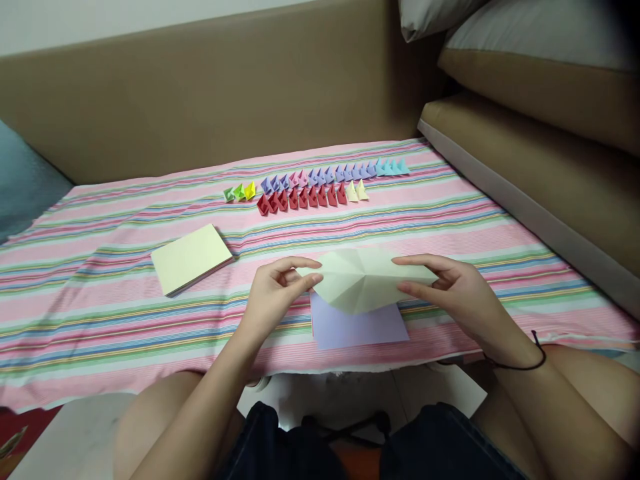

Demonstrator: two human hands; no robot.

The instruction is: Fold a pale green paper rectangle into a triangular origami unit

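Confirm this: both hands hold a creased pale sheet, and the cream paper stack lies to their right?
The side is wrong: the head view shows the cream paper stack to their left. The left hand and right hand do hold the creased pale sheet.

Pale, perhaps greenish paper (347, 280), lilac sheet (363, 330), pink multicolour-striped cloth (120, 327).
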